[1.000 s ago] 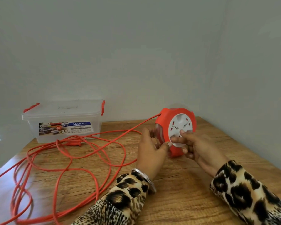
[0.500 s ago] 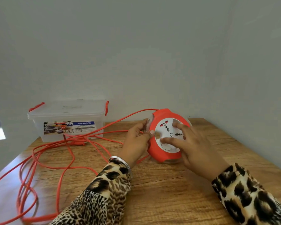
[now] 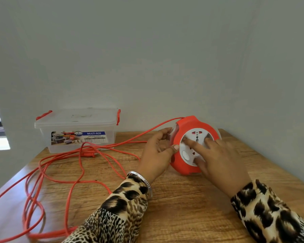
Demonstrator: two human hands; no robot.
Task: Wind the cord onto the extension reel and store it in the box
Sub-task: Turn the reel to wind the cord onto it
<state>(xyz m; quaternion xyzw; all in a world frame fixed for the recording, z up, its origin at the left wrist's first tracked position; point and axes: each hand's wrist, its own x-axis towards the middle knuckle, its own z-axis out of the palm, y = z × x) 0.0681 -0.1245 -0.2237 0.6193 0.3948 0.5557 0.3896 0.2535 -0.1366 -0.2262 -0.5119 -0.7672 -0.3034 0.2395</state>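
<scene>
An orange extension reel with a white socket face stands tilted on the wooden table, its face turned toward me. My left hand grips the reel's left rim, thumb on the front edge and fingers curled behind. My right hand lies on the white face with straight, spread fingers pressing it. The orange cord leaves the reel's top and sprawls in loose loops over the table's left half. Its plug lies in front of the box. The clear plastic box with red latches stands shut at the back left.
The wooden table meets a grey wall behind and another on the right, forming a corner near the reel. Cord loops run off the table's left and front-left edges. A bright window shows at the far left.
The reel has turned from edge-on to face me and settled lower toward the table. My right hand went from pinching the rim to lying flat on the socket face. The cord loops shifted slightly.
</scene>
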